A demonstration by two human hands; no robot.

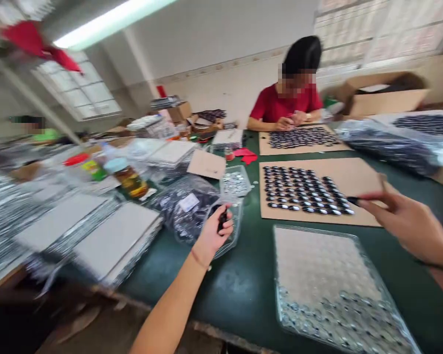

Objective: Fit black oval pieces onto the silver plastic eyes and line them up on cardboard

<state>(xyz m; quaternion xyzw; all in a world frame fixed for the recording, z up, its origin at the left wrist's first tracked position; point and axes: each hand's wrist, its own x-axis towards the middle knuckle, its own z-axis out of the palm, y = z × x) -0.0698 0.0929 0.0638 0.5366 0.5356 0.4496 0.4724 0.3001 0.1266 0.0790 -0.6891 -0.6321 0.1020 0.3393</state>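
My left hand (216, 228) is closed around a few dark pieces (222, 220), above a transparent plastic tray (237, 223) beside a bag of dark pieces (186, 209). My right hand (400, 219) pinches one small black piece (353, 200) between thumb and fingertips, at the right edge of several rows of shiny black oval pieces (304, 189). These rows lie on a brown cardboard sheet (354, 172). Nearer to me is a flat transparent tray (313, 255), with round glassy-looking pieces (347, 319) in its near part.
Across the green table (229, 290), a person in a red shirt (286, 105) handles pieces at another cardboard sheet (264, 147). Stacked white boards (114, 238), a jar (127, 179) and a small tray of shiny bits (235, 183) are to the left. Plastic-wrapped goods (387, 145) lie right.
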